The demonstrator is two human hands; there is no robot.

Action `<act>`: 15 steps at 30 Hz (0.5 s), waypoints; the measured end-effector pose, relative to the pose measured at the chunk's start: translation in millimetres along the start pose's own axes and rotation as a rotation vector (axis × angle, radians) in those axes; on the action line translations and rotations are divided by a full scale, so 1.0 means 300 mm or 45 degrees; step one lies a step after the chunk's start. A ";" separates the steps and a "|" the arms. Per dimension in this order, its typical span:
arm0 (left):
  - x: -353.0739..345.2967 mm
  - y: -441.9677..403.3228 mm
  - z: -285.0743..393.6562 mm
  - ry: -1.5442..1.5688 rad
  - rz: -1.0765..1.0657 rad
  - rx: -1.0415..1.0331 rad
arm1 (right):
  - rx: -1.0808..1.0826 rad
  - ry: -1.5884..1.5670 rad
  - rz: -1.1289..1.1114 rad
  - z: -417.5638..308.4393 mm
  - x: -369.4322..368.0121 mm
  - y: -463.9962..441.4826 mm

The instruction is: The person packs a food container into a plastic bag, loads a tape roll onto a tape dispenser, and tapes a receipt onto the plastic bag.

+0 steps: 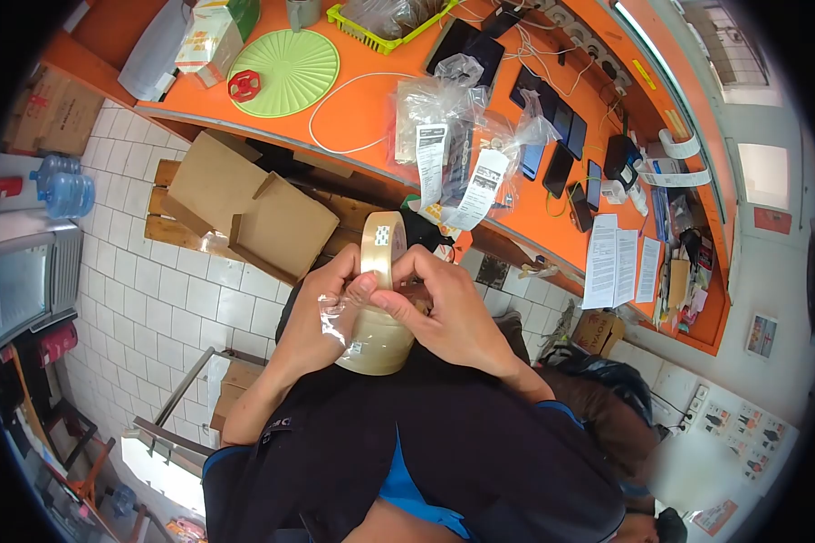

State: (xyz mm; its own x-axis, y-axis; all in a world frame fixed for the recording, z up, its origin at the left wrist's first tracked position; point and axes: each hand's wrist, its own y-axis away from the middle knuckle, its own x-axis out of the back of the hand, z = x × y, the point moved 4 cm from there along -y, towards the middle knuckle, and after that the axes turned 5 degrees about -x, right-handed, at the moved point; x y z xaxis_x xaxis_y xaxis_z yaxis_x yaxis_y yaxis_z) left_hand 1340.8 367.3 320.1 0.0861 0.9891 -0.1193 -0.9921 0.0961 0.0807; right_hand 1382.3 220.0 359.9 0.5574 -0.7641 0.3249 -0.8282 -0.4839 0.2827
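Note:
Between my two hands a roll of clear packing tape [380,261] stands on edge, with a small printed label inside its ring. My left hand [328,312] is closed on its left side, thumb against the lower edge. My right hand [444,308] grips it from the right, its fingertips partly hidden behind the roll. A crinkled piece of clear film [332,321] hangs by the left fingers. Just below, against my dark shirt, rests a yellowish stack of tape rolls [373,353] that looks wrapped in clear plastic.
Ahead is an orange counter [362,100] with plastic-bagged parcels [439,136], several phones [560,170], a green round mat [285,72] and a yellow basket [380,41]. An open cardboard box [281,222] sits below. Another person [607,403] is at the right.

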 end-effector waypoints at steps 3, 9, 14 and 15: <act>0.001 0.008 -0.002 -0.062 0.015 0.000 | 0.076 -0.080 0.026 0.018 -0.013 -0.002; 0.000 0.015 0.025 -0.207 -0.034 -0.034 | 0.176 0.163 0.134 0.028 -0.027 -0.010; 0.007 0.020 0.018 -0.221 -0.123 -0.001 | 0.048 -0.261 0.089 0.062 -0.050 -0.016; 0.004 0.026 0.010 -0.222 -0.120 0.001 | -0.005 -0.274 0.125 0.068 -0.050 -0.009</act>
State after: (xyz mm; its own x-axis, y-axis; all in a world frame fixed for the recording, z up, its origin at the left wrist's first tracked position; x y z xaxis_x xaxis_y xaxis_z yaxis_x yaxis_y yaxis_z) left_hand 1333.6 369.5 323.6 0.1934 0.9800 0.0465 -0.9788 0.1894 0.0783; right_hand 1374.9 224.1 335.8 0.4481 -0.8811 0.1515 -0.8775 -0.4010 0.2631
